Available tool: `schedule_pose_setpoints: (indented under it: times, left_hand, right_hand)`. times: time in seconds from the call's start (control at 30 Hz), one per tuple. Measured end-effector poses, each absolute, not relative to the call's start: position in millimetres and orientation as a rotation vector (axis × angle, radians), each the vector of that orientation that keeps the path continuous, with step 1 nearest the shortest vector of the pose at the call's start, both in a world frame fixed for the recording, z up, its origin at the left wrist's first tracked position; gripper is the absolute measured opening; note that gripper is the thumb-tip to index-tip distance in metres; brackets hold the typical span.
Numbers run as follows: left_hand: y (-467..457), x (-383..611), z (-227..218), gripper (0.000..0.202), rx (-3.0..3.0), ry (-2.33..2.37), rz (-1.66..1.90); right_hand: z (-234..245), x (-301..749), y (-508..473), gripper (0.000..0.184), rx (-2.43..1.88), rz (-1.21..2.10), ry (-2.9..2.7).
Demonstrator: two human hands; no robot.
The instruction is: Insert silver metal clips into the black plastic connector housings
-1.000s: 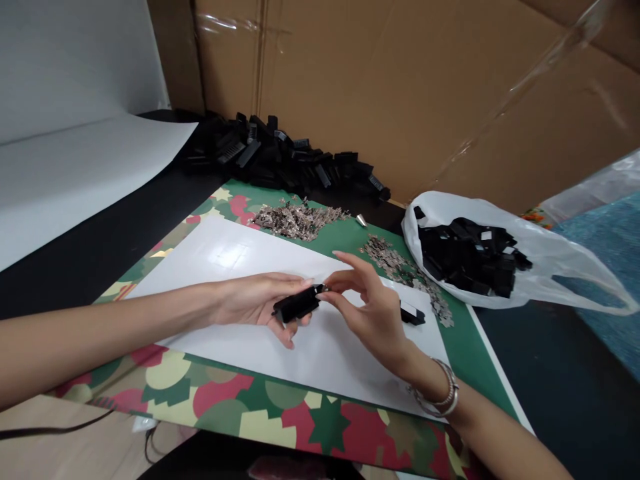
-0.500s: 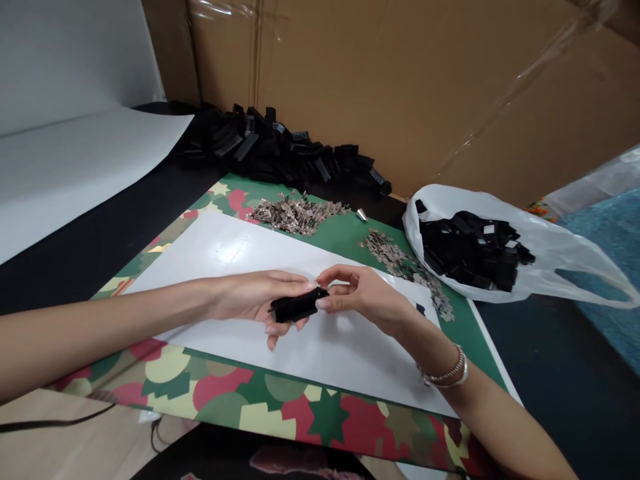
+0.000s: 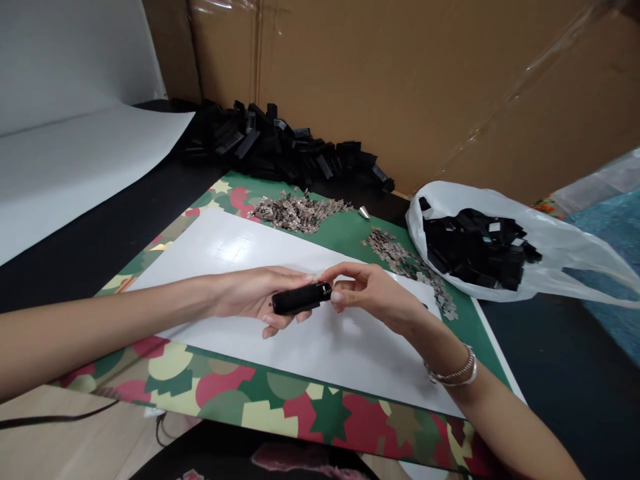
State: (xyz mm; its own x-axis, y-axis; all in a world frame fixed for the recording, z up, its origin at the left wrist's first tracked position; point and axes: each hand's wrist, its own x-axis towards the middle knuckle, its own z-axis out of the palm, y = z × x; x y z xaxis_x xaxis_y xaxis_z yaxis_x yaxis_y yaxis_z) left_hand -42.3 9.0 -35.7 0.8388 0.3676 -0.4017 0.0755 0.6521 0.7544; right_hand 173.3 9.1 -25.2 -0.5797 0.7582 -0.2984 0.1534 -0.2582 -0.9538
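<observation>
A narrow, oblong black plastic part (image 3: 297,299) lies across the fingers of my left hand (image 3: 260,293). My left thumb presses along its upper edge, and the fingers curl beneath it. At the part's right end, which carries small light markings, my right hand (image 3: 367,293) is closed, with index finger and thumb around that end. Whether a small piece is also between these fingertips is hidden. Both hands are above a white sheet (image 3: 200,257). Beyond them are a heap of small metal pieces (image 3: 295,212) and a second metal heap (image 3: 387,248).
A long pile of black plastic parts (image 3: 280,147) lies along the back by a cardboard wall (image 3: 375,80). To the right, a white plastic bag (image 3: 540,273) holds black pieces (image 3: 475,250). A small silvery cone (image 3: 363,213) stands near the metal heaps on the green patterned mat (image 3: 240,400).
The black part has turned in my left hand, so the light markings on its right end now show. My right hand has shifted slightly right, its fingers still at that end.
</observation>
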Motion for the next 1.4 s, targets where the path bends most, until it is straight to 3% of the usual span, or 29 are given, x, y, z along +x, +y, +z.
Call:
schedule_pose_setpoints:
  times: [0.2, 0.37, 0.47, 0.63, 1.4]
  left_hand:
    - [8.7, -42.8, -37.4, 0.029, 0.844, 0.569, 0.181]
    - [7.8, -41.9, -35.3, 0.043, 0.816, 0.558, 0.163]
    - [5.4, -41.7, -28.9, 0.049, 0.959, 0.585, 0.164]
    - [-0.8, -42.0, -22.3, 0.029, 1.3, 0.716, 0.271]
    - [-5.3, -36.9, -27.5, 0.02, 1.07, 0.71, 0.256]
  right_hand:
    - [-24.1, 178.0, 8.0, 0.033, -0.961, 1.818, -1.792]
    - [-26.3, 173.4, 0.8, 0.026, -0.833, 1.235, -2.083]
    - [-27.3, 169.6, -2.6, 0.024, -0.8, 1.074, -2.176]
    - [-28.3, 167.0, -7.1, 0.021, -0.792, 1.029, -2.183]
    - [-23.6, 164.8, -17.1, 0.021, -0.695, 0.796, -2.237]
